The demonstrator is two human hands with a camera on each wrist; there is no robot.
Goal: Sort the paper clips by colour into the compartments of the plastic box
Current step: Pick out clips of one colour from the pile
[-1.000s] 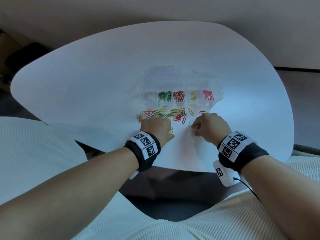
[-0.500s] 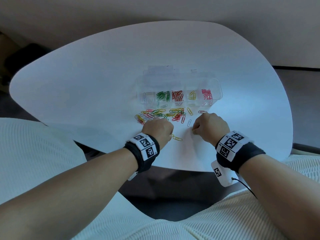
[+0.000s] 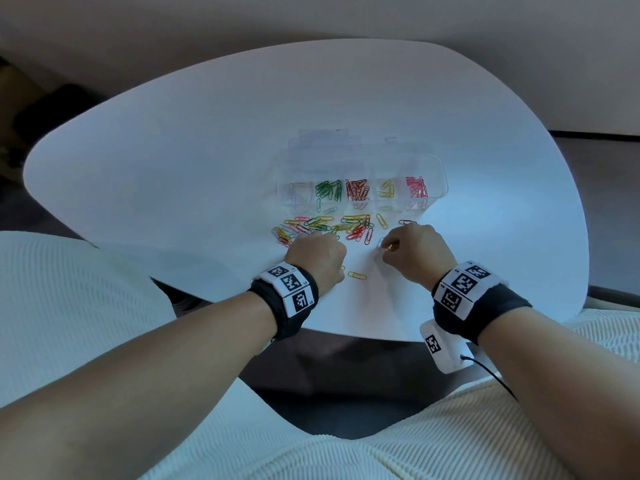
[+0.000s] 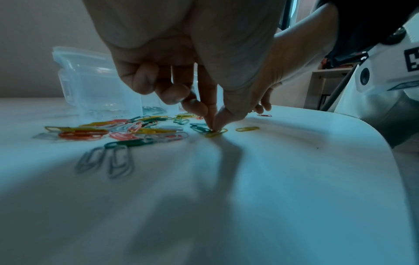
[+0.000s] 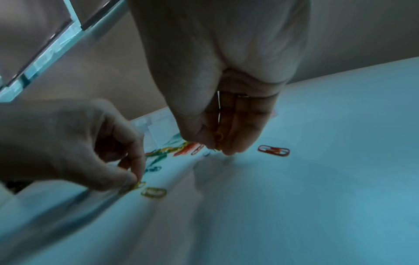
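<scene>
Two hands | my left grip (image 3: pixel 317 252) pinches one yellow clip (image 4: pixel 216 133) on tabletop (image 3: pixel 207 161) | right grip (image 3: pixel 414 251) holds yellow clips (image 5: pixel 218 137) | box (image 3: pixel 437 174): five compartments

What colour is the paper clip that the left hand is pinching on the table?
Yellow; the left hand pinches the paper clip, clearest in the left wrist view.

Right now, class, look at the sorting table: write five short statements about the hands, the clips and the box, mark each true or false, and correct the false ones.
1. The left hand pinches a yellow clip lying on the table. True.
2. The plastic box holds only green clips. False: green, red, yellow and pink groups lie in separate compartments.
3. The right hand holds yellow clips in curled fingers. True.
4. All clips are sorted. False: a mixed pile lies before the box.
5. A lone red clip lies inside the box. False: it lies on the table by the right hand.
</scene>
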